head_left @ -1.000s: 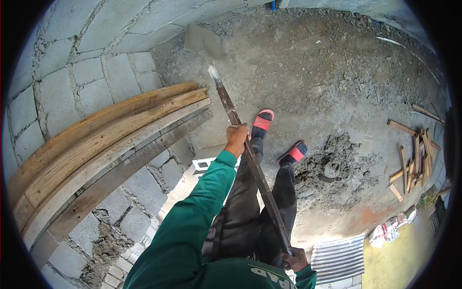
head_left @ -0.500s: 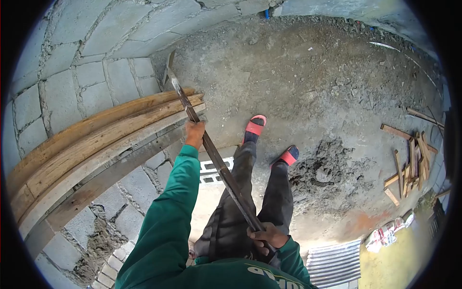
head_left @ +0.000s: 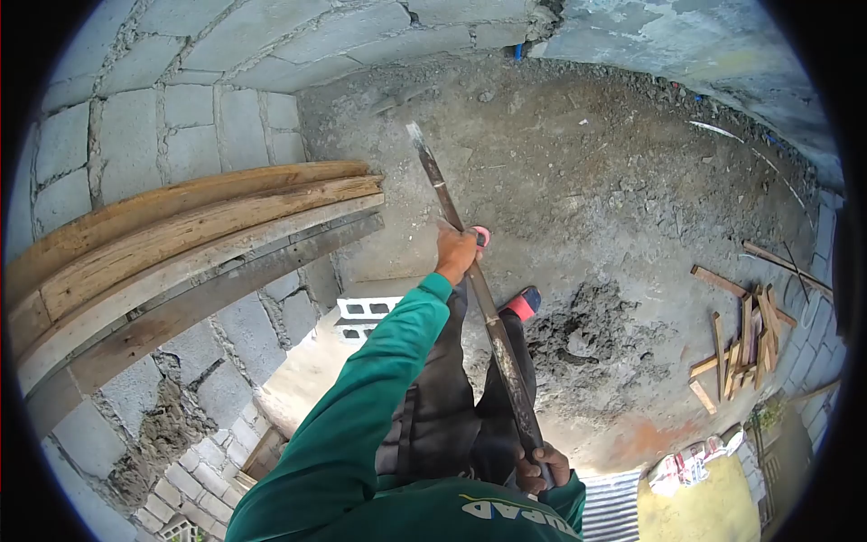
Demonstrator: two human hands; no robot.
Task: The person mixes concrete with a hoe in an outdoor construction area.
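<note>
A long, dark, weathered pole with ring-like joints, like bamboo [head_left: 494, 327], slants from the floor area ahead down to my waist. My left hand [head_left: 458, 249] is closed around its middle, arm stretched forward. Lower down, beside my hip, my right hand [head_left: 546, 467] wraps the near end. The far tip is pale and looks raised over the dirt floor; a faint blurred shape [head_left: 402, 99] shows just beyond it. Below the pole are my legs and my red-strapped sandals [head_left: 523, 303], one partly hidden by my left hand.
Long wooden planks [head_left: 217, 212] lie along the block wall [head_left: 194, 131] at left. A hollow block [head_left: 364, 309] stands near my left leg. Wet mortar [head_left: 596, 339] is heaped at right, with scrap wood [head_left: 745, 348] beyond. Corrugated sheet [head_left: 610, 506] and sacks [head_left: 691, 465] lie lower right.
The pole and my left hand have swung right, away from the plank ends. The thin wooden strip seen at the pole's far tip no longer stands there. Both hands keep their grip.
</note>
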